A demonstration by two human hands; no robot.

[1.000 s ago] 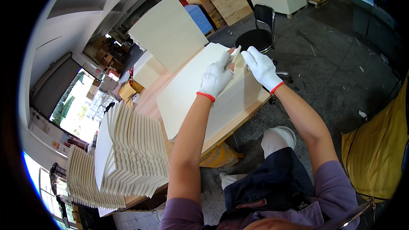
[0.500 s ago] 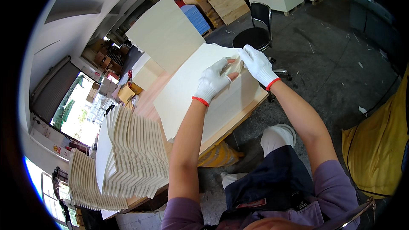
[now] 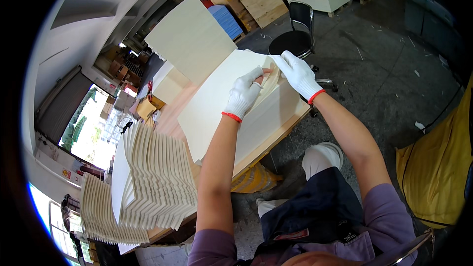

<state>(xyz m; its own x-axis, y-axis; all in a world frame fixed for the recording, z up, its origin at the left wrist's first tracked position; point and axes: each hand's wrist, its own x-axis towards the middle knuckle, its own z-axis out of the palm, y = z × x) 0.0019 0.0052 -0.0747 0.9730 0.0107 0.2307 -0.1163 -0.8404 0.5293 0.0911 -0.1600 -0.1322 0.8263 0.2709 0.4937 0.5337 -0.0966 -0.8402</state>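
A thick stack of cream paper sheets (image 3: 217, 98) lies on the wooden table, its right-hand corner fanned into separate layers. My right hand (image 3: 297, 76), in a white glove with a red cuff, grips the lifted corner of the top sheets. My left hand (image 3: 245, 92), gloved alike but with bare fingertips showing, is curled at the edge of the fanned sheets, thumb drawn in near the fingers. How many layers either hand holds cannot be made out.
Wavy, staggered piles of cream sheets (image 3: 157, 177) stand at the left. Behind the stack rises a large cream board (image 3: 192, 44). A black chair (image 3: 290, 43) is beyond the table's right end. Yellow fabric (image 3: 433, 172) hangs at the far right. Paper scraps litter the floor.
My left thumb has moved back off the fanned edges toward the fingers. The layers at the corner show more openly. My right hand has hardly moved.
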